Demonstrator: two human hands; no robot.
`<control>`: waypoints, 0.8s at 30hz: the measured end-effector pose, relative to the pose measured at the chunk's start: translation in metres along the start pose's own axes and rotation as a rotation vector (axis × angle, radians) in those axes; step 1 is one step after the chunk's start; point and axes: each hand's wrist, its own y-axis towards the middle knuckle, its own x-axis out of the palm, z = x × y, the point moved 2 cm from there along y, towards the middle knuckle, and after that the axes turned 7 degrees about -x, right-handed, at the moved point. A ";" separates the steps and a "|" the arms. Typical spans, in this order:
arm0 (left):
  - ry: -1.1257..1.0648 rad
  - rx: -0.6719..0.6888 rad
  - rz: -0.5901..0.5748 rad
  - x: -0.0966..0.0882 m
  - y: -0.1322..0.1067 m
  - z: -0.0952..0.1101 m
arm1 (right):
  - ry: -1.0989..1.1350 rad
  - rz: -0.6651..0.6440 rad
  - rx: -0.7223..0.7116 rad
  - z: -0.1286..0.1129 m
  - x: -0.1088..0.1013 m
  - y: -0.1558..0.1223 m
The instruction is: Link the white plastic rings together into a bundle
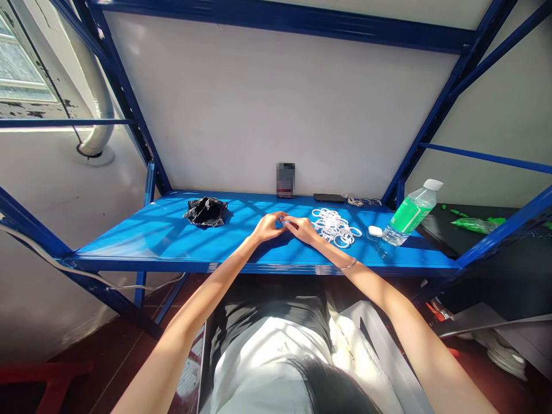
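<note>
Above the middle of the blue tabletop, my left hand and my right hand meet at the fingertips. The fingers of both are bent and pinched together. Whatever lies between them is too small and covered to make out. Just right of my right hand is a loose pile of white rings. A crumpled black plastic bag sits on the left part of the tabletop, apart from my left hand.
A bottle with a green label stands at the right beside a small white case. Along the back are a dark upright pixelated object, a flat black phone and a bundled cable. Blue metal posts frame the table.
</note>
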 end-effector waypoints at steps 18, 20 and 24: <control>0.337 -0.027 0.130 0.000 0.001 -0.007 | -0.247 0.057 0.064 0.003 -0.006 0.002; 0.349 -0.028 0.121 0.001 0.001 -0.006 | -0.254 0.042 0.068 0.003 -0.006 0.002; 0.354 -0.017 0.104 0.002 0.001 -0.006 | -0.272 0.016 0.069 0.003 -0.006 0.002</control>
